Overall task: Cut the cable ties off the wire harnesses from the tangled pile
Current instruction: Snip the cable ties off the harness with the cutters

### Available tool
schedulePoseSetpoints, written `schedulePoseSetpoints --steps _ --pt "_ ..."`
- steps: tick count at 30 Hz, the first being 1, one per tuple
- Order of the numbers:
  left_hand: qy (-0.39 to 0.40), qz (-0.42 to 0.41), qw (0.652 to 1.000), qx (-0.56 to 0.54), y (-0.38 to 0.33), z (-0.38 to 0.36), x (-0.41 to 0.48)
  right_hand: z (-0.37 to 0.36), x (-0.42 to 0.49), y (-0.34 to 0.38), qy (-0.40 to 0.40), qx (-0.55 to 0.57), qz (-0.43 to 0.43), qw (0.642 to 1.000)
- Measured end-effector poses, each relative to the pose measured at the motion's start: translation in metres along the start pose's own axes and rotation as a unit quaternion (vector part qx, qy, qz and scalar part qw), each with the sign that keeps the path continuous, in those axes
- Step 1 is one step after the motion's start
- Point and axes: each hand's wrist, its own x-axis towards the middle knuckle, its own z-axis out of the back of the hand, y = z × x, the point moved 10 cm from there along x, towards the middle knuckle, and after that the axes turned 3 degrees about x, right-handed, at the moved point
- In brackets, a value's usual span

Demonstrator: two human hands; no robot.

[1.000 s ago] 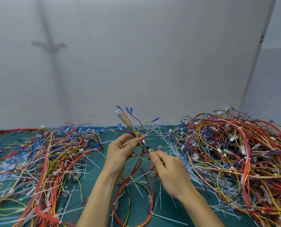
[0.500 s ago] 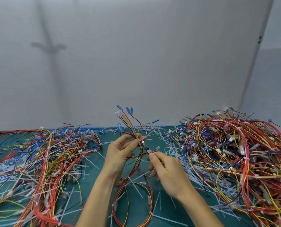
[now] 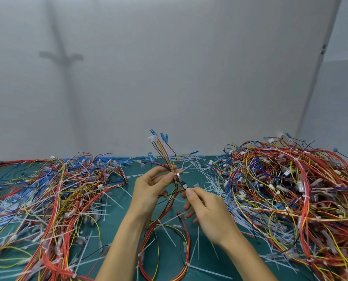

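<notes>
One wire harness (image 3: 167, 162) of red, yellow and black wires loops on the green mat (image 3: 116, 230), its blue-tipped ends fanning upward. The left hand (image 3: 151, 187) pinches its bundle, and the right hand (image 3: 206, 207) pinches a small cutter (image 3: 182, 183) against it. Two tangled piles flank them, the left pile (image 3: 57, 189) and the taller right pile (image 3: 290, 189).

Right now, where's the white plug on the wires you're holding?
Head view, centre: the white plug tops the wire bundle pinched by the left hand, beside the blue terminals.

Both forearms reach forward; left hand (image 3: 150, 189) pinches the wire harness (image 3: 164, 156), right hand (image 3: 206, 212) grips a small tool (image 3: 182, 182).
</notes>
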Motion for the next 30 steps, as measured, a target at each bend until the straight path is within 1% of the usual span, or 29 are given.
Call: schedulePoseSetpoints --steps 7,16,21,23,25,27,30 --pt "0.004 0.001 1.0 0.003 0.0 -0.001 0.0 0.002 -0.001 0.003 -0.007 0.026 -0.004 1.0" --pt "-0.01 0.005 1.0 0.006 0.004 0.001 0.0 0.006 -0.001 0.006 -0.02 0.009 0.008 1.0" --pt "-0.038 0.019 0.999 -0.014 0.009 0.012 0.001 0.017 -0.002 0.006 -0.082 0.056 0.006 0.995" --pt "-0.037 0.033 0.999 -0.021 0.012 0.011 0.002 0.024 -0.003 0.006 -0.117 0.041 0.011 0.992" --pt "-0.032 0.051 0.998 -0.023 0.016 0.009 0.002 0.03 -0.003 0.006 -0.141 0.008 0.024 0.99" --pt "-0.017 0.064 0.998 -0.009 0.017 0.005 0.001 0.031 -0.003 0.007 -0.147 -0.021 0.027 0.989" --pt "0.021 0.077 0.997 0.005 0.018 -0.005 -0.001 0.028 -0.004 0.006 -0.147 -0.025 0.027 0.988"
